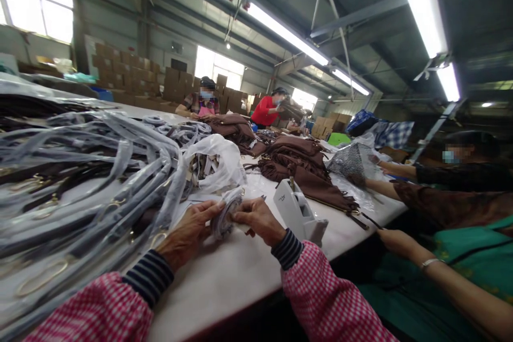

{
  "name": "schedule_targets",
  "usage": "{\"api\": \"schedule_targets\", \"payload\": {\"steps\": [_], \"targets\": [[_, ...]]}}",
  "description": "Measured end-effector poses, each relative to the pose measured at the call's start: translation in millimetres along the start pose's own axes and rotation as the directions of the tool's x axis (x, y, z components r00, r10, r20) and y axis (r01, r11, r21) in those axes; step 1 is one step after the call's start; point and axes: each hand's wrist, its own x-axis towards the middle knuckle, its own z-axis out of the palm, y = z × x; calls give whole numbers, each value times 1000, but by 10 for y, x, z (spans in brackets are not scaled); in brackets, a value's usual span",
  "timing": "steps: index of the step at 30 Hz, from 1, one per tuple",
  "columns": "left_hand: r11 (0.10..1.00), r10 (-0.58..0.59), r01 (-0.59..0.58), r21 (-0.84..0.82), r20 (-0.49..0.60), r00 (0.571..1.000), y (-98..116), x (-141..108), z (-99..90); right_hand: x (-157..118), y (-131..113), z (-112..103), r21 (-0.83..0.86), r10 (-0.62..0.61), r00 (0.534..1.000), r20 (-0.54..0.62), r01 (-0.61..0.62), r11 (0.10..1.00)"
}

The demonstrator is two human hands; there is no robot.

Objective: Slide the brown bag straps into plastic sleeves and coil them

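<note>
Between my two hands is a coiled bag strap (pixel 223 219) in clear plastic wrap, held just above the table. My left hand (pixel 191 232) grips the coil from the left, thumb on its upper edge. From the right, my right hand (pixel 259 220) pinches the coil's side with thumb and fingers. Behind the coil stands an open clear plastic bag (pixel 218 157) with small pieces inside. A white tape dispenser (pixel 294 211) stands close to my right hand. Long plastic-wrapped straps (pixel 120 171) with gold clasps lie heaped to my left.
Brown bags (pixel 294 157) are piled on the white table (pixel 224 299) beyond the dispenser. At the right, a co-worker's hand (pixel 401 243) holds a dark strap, and another arm reaches to a patterned bag (pixel 352 163). Two people work across the table, before stacked cartons (pixel 126 72).
</note>
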Motion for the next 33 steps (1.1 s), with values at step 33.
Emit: {"api": "schedule_targets", "payload": {"steps": [33], "targets": [[965,106,-103,243,0,994,123,-54,135,-19,316,168,482,-77,955,-286,212,850]]}}
